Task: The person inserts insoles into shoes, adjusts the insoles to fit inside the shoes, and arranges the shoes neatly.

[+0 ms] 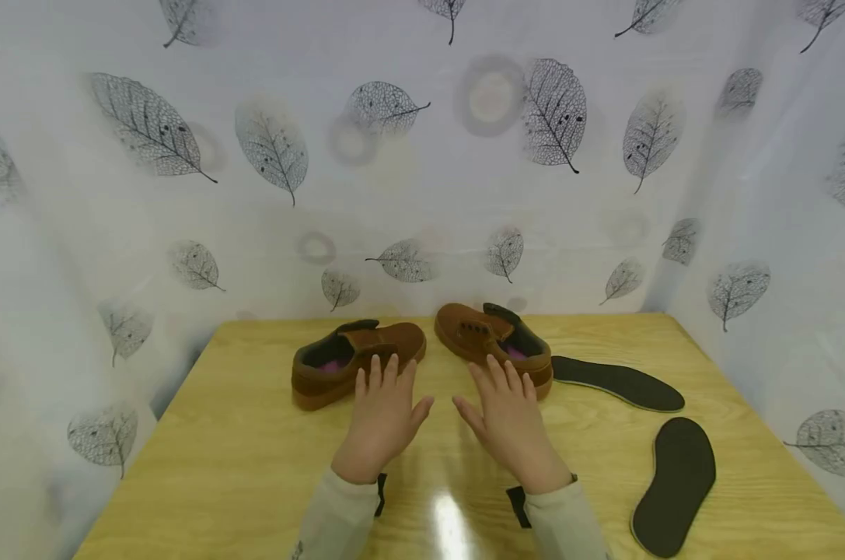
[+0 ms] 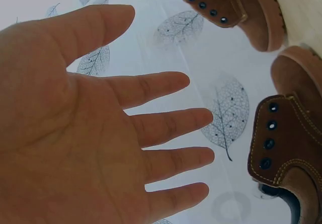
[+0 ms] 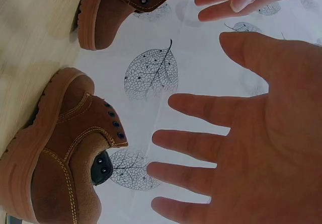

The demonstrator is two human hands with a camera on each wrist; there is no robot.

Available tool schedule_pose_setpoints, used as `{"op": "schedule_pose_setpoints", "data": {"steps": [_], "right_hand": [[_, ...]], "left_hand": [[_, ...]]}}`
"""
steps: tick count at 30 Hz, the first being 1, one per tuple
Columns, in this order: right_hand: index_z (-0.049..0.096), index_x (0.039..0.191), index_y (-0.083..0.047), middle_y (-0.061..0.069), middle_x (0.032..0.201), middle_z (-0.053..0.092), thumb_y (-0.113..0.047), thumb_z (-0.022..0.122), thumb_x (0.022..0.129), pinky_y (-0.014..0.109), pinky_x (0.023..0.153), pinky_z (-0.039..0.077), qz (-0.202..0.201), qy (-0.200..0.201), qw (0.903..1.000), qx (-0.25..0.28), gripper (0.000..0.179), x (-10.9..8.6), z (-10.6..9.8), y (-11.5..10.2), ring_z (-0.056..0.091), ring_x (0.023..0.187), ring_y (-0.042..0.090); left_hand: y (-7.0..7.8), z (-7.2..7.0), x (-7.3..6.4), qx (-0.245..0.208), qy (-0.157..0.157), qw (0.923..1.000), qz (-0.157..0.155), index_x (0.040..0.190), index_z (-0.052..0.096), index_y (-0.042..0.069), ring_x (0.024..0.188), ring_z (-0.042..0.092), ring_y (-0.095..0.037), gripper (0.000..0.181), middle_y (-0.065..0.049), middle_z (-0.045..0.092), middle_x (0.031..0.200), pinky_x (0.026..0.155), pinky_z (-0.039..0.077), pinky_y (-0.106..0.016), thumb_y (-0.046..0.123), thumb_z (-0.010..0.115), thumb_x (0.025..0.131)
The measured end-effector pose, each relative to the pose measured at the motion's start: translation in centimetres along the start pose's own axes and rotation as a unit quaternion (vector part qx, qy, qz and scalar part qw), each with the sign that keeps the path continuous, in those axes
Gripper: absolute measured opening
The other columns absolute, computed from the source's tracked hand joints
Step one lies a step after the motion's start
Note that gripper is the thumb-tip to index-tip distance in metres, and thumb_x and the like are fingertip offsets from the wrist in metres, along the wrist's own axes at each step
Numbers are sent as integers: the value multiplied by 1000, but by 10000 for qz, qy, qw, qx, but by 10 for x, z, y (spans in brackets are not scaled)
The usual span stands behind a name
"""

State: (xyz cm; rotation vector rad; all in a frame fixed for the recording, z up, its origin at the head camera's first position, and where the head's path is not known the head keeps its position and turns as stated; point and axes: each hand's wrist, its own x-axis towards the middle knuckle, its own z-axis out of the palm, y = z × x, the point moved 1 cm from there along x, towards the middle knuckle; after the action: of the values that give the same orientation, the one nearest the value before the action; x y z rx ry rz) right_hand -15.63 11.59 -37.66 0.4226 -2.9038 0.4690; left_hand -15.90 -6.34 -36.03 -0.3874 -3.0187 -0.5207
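Two brown shoes without laces stand at the back of the wooden table. In the head view the left shoe (image 1: 324,381) has its toe turned to the right, and the right shoe (image 1: 457,323) has its toe toward the back left. My left hand (image 1: 383,424) is held out in front of the left shoe, fingers straight and spread. Likewise my right hand (image 1: 509,424) reaches out flat, its fingertips overlapping the right shoe's heel in that view. Both wrist views show bare palms, the left palm (image 2: 75,123) and the right palm (image 3: 261,148), holding nothing.
A black insole (image 1: 621,381) lies right of the right shoe, and a second black insole (image 1: 674,486) lies nearer the front right. The wooden table (image 1: 219,467) ends at a white curtain (image 1: 422,194) printed with leaves, which hangs behind and along both sides.
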Motion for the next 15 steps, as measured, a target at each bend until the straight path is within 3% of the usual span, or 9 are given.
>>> {"op": "schedule_pose_setpoints", "data": {"steps": [9,15], "right_hand": [[44,142,0,28,147,35,-41,53,97,64,104,28,107,37,9999,25,62,6,0,15,31,134,49],[44,140,3,29,144,37,-37,57,97,64,102,31,109,286,9991,307,61,13,4,38,34,132,49]], "left_hand": [[-2,2,2,11,-17,10000,58,143,43,2,138,24,-49,60,-27,35,147,109,19,-62,38,56,97],[-3,1,2,-50,-137,9999,10,144,41,3,139,22,-48,60,-26,35,148,110,17,-61,38,56,97]]}}
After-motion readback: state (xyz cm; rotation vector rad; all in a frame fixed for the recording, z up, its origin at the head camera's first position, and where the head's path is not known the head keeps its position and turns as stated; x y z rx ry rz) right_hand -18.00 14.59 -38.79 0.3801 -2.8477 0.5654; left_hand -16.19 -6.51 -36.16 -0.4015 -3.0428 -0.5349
